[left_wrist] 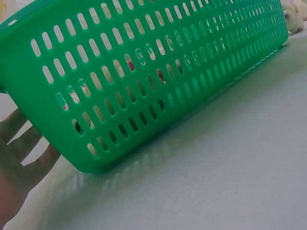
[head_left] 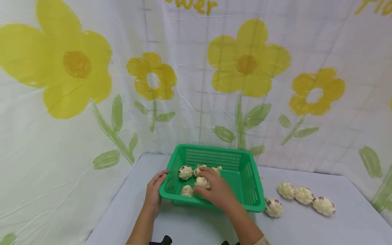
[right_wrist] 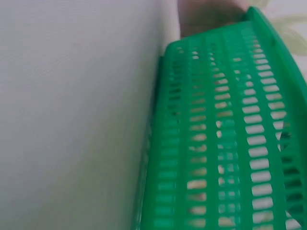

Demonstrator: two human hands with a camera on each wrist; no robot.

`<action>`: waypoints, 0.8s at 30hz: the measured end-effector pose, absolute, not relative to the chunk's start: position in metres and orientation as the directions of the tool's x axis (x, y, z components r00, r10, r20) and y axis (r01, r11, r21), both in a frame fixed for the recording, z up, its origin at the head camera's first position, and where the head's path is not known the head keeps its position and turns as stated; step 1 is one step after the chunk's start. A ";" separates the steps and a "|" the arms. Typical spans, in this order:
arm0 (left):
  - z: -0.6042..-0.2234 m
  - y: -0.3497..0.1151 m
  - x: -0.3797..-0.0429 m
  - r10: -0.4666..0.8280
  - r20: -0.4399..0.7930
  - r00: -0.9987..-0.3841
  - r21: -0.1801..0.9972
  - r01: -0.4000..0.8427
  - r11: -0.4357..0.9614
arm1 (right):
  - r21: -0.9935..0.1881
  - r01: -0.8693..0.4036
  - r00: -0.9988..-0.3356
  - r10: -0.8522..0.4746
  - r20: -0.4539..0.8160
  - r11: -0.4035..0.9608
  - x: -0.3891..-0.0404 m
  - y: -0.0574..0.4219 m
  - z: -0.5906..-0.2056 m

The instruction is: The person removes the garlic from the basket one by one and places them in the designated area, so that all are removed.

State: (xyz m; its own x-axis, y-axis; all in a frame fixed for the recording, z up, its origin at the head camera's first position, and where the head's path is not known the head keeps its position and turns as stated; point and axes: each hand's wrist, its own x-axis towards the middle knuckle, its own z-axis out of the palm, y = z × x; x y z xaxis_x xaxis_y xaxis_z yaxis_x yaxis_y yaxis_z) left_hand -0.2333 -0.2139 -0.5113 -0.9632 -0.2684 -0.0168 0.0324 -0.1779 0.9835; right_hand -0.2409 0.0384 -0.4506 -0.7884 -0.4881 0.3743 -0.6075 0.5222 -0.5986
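Observation:
A green plastic basket with slotted walls stands on the table, several whitish garlic bulbs lying in its left half. My right hand reaches in over the near rim and holds a garlic bulb between thumb and fingers. Around it in the basket lie a purple-streaked bulb to the left and another bulb by the near wall. At the basket's left end, my left hand touches the outside with fairly straight fingers. The right wrist view is mostly filled by the slotted wall, hiding the right hand's grip.
Right of the basket, several garlic bulbs lie on the pale table, one bulb close to the basket's near corner and another bulb farthest right. A white cloth painted with yellow flowers hangs behind the table.

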 end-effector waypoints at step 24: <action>-0.514 -0.215 -0.234 -0.252 -0.013 -0.968 0.982 0.035 -0.184 | -0.862 -0.286 -0.957 -0.165 0.238 0.419 -0.213 0.138 -0.438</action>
